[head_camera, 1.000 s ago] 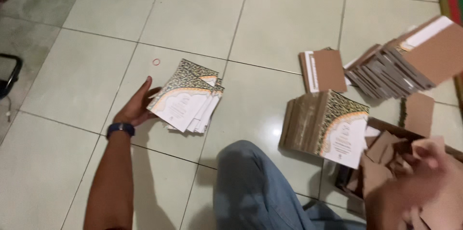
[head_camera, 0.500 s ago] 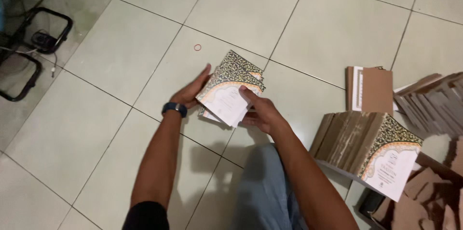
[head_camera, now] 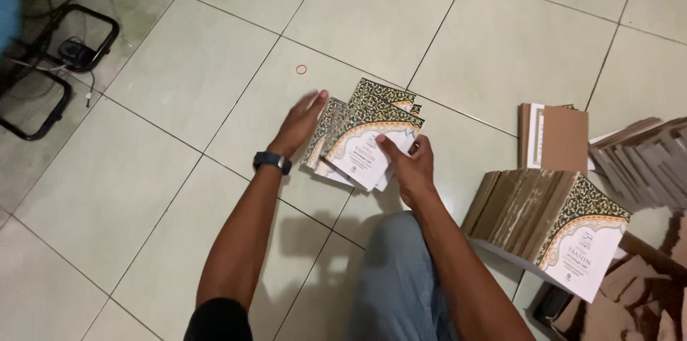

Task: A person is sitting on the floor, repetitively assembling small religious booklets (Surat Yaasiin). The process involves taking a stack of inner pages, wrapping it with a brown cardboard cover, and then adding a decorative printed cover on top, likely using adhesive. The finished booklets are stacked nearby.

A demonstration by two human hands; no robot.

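Observation:
A loose pile of small booklets (head_camera: 365,137) with dark patterned and white covers lies on the tiled floor in front of me. My left hand (head_camera: 300,125), a dark watch on its wrist, rests flat against the pile's left edge with fingers stretched out. My right hand (head_camera: 408,162) presses on the top booklet at the pile's near right corner, thumb on the white part of the cover. My knee in blue trousers (head_camera: 401,276) is just below the hands.
A row of the same booklets (head_camera: 551,223) stands leaning at the right. Brown card covers (head_camera: 562,137) and a fanned stack of them (head_camera: 640,162) lie further right. A small rubber band (head_camera: 301,69) lies beyond the pile. Black metal frame legs (head_camera: 64,62) at far left.
The view shifted left from the box at right. My right hand came over and now presses the top booklet; my left hand stays at the pile's left edge, fingers now flatter.

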